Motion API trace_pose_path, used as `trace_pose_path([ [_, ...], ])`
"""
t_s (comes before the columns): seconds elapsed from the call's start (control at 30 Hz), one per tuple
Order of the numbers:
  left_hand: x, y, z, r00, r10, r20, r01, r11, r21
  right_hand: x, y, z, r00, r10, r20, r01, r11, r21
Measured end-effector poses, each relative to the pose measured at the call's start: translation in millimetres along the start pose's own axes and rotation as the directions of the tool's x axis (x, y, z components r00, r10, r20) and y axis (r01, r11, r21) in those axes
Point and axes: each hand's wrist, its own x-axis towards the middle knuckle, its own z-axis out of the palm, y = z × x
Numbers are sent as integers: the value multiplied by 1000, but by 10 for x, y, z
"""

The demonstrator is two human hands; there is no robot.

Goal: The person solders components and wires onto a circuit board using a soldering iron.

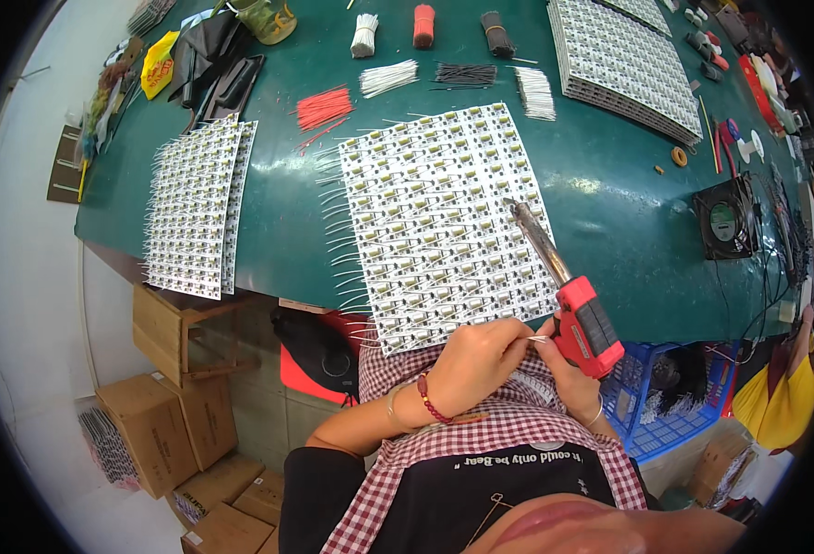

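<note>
My left hand [483, 362] pinches a thin white wire [538, 339] in front of my body, at the near edge of a white circuit board panel [435, 217]. Beside it, my right hand [568, 379] is closed around a red and black soldering gun [588, 323]; its fingertips meet the wire's other end, though whether they grip it I cannot tell. The gun's metal tip points up and away over the panel's right side. Rows of small components cover the panel, and white wires stick out along its left edge.
Loose red wires [324, 109], white wires [389, 79] and black wires [465, 74] lie beyond the panel. More panels [190, 208] rest at left, with a tall panel stack [624, 78] far right. A black fan [726, 220] stands right; a blue basket [647, 439] sits below.
</note>
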Motion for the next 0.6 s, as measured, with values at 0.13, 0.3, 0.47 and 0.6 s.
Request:
trace_pose_path([
  [0.13, 8, 15, -7, 1000, -17, 0, 16, 999, -42, -18, 184, -37, 997, -70, -25, 69, 997, -31],
  [0.3, 36, 57, -12, 1000, -26, 14, 27, 999, -47, -7, 183, -41, 993, -99, -71, 97, 995, -29],
  [0.47, 48, 126, -58, 999, -8, 36, 8, 1000, -6, -26, 230, -85, 994, -95, -58, 96, 995, 16],
  [0.6, 2, 137, -72, 990, -119, 71, 124, 990, -64, 26, 17, -82, 991, -130, 11, 131, 991, -40],
])
